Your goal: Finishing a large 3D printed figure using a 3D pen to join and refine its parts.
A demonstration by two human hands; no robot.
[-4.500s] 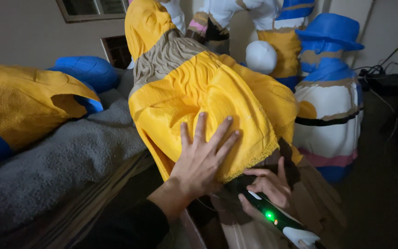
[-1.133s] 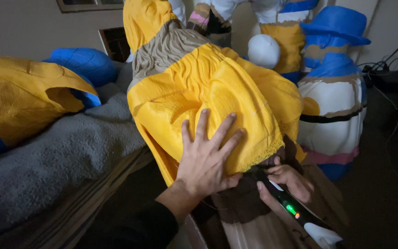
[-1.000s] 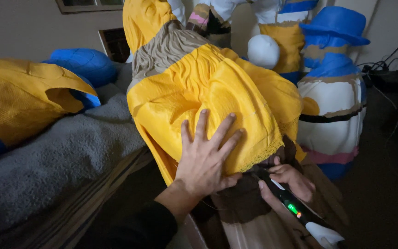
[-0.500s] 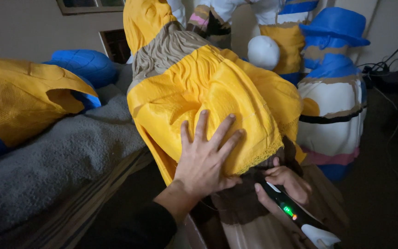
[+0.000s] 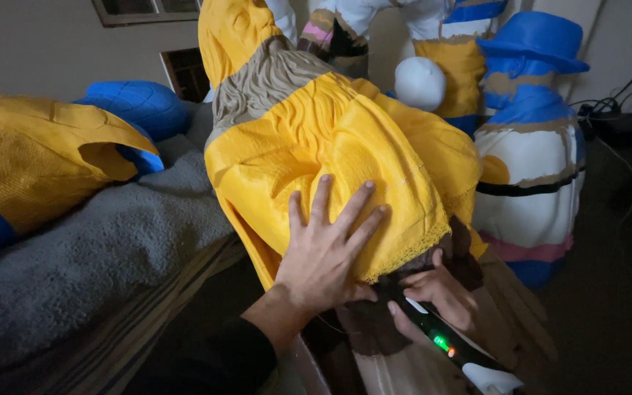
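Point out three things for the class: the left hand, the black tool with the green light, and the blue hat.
left hand [image 5: 323, 252], head view, back of the hand
black tool [image 5: 451, 350], head view, body beside the green light
blue hat [image 5: 534, 38], head view, crown

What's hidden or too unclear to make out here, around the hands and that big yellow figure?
Head view only:
- The tip of the handheld tool is tucked under the yellow figure, so its contact point is hidden.
- The right hand is partly covered by the figure's lower edge; the left hand lies flat on top.
- The tool's white rear end is cut by the bottom edge.
- The figure's top is cut by the upper edge.
- The dark floor at right shows no detail.
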